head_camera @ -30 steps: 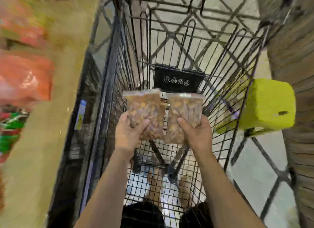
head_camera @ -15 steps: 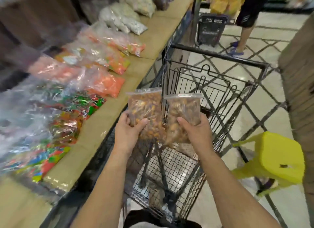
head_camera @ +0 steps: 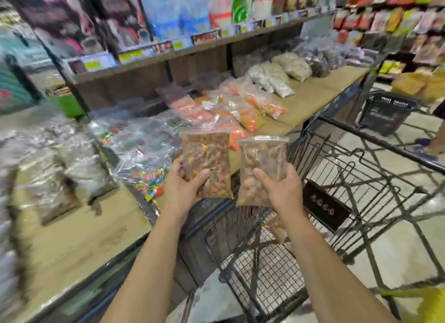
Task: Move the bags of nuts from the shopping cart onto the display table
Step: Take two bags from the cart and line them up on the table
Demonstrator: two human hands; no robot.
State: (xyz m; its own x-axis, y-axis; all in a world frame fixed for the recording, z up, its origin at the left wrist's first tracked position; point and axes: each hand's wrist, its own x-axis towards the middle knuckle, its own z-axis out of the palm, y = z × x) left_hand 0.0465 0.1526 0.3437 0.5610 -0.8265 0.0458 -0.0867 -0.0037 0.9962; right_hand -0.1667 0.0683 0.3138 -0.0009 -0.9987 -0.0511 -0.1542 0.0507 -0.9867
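Tan flat-topped display table (head_camera: 79, 233), left: crowded with crinkly clear packets of orange and multicoloured sweets (head_camera: 250, 115) and pale lumpy sacks (head_camera: 272, 79), with a bare strip along its near edge. Black wire shopping cart (head_camera: 361, 178), right, with a black plastic basket (head_camera: 385, 113) on the floor beyond. Two clear zip-top bags of brown nuts, upright side by side (just apart) in the air where cart meets table: darker bag (head_camera: 207, 159) in the left hand (head_camera: 185, 192), paler bag (head_camera: 262, 159) in the right hand (head_camera: 281, 192), fingers (head_camera: 179, 165) curled behind each, thumb across the front.
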